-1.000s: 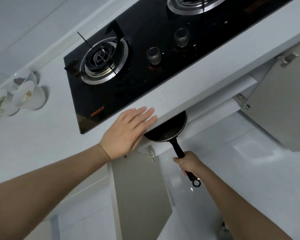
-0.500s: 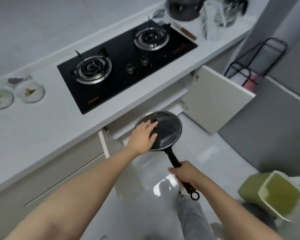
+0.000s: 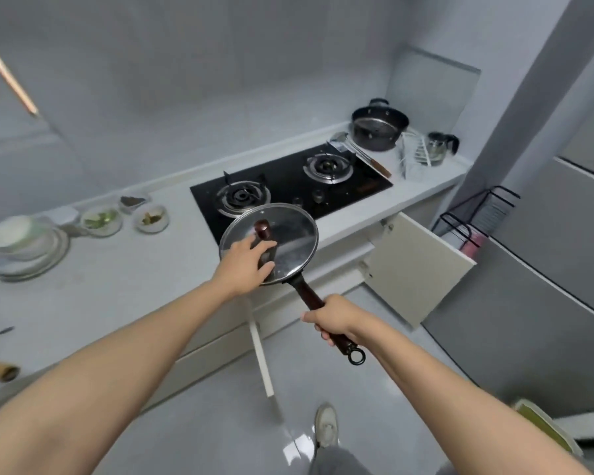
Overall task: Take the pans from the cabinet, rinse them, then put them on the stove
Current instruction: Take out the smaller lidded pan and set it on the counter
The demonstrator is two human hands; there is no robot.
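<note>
We see dim, cool, even light; soft glare on the floor and glass lid; motion blur smearing the plates at left; wide-angle bending at the edges.

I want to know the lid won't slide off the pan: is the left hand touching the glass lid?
Touching. In the head view the left hand lies on the glass lid, fingers around its dark handle, while the right hand holds the pan handle.

Right hand grips pan; left hand steadies lid.
</note>
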